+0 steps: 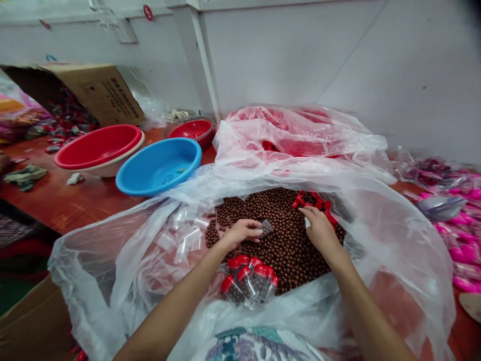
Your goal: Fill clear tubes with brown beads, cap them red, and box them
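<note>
My left hand [242, 233] pinches a small clear plastic bottle [266, 228] without a cap, with brown balls inside. Beneath both hands spreads a heap of small round brown balls [278, 250] on clear plastic sheeting. My right hand [318, 228] reaches with fingers stretched out to a cluster of red caps [323, 203] on the far right of the heap; whether it touches one is hard to see. Something white [307, 222] shows at its thumb. In front of my body lie several filled clear bottles with red caps [250, 281]. Left of the heap are several clear bottles without caps [185, 235].
A blue basin [161, 165] and a red basin [99, 146] stand at the left, before a tipped cardboard box [99, 95] of red-capped items. Behind the heap lies a plastic bag [300, 133] with red contents. Pink packets [466, 225] lie far right, near the white wall [338, 60].
</note>
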### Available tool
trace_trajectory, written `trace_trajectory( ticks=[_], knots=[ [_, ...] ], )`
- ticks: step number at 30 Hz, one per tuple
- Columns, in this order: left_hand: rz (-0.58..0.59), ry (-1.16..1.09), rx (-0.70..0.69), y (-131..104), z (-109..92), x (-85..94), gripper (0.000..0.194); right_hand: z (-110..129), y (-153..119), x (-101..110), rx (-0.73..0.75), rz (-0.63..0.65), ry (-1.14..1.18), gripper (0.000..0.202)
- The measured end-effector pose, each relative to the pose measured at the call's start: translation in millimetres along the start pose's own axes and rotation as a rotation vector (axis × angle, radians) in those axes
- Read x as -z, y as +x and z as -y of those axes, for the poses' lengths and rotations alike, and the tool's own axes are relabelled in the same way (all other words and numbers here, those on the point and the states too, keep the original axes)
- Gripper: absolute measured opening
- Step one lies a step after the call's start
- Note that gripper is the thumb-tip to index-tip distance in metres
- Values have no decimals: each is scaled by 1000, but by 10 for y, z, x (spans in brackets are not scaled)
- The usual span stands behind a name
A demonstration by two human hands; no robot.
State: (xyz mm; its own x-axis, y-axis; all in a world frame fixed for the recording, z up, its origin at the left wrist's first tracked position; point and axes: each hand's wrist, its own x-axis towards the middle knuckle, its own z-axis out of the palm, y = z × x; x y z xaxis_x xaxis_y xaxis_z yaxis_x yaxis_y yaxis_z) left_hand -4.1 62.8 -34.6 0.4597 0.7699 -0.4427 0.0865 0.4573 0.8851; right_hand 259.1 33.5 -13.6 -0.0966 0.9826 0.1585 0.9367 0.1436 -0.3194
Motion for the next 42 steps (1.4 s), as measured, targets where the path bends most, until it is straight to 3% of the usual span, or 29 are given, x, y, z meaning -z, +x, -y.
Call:
trace_trajectory(
  ticks=[5, 9, 17, 19, 22, 25, 28, 31, 37, 42],
  knots=[
    [75, -199, 28, -153, -107, -21, 40, -25, 248, -83, -31, 11, -13, 63],
    [106, -256, -10, -278, -200, -73, 39, 28, 367, -113, -74, 21, -6, 49],
    [47, -178, -103, -456, -344, -186, 35, 149, 266, -38, -118, -21, 141, 30],
    [30, -155, -122, -467, -354, -197, 34, 209, 211, 13, -160, -93, 316, 32],
    [44, -151, -128, -466, -352, -221, 33, 341, 121, 118, -220, -130, 835, 46],
    [56, -164, -115, -472, -341, -259, 35, 478, 18, 226, -270, -20, 1232, 45],
    [84, -206, -94, -500, -323, -305, 38, 567, -90, 289, -350, 67, 1432, 40],
    [106, -235, -90, -536, -296, -346, 37, 601, -172, 298, -402, 51, 1535, 34],
    [103, -240, -116, -588, -271, -419, 39, 657, -249, 314, -442, -190, 1580, 33],
    [82, -202, -147, -623, -262, -465, 42, 741, -301, 300, -438, -180, 1499, 25]
  ],
)
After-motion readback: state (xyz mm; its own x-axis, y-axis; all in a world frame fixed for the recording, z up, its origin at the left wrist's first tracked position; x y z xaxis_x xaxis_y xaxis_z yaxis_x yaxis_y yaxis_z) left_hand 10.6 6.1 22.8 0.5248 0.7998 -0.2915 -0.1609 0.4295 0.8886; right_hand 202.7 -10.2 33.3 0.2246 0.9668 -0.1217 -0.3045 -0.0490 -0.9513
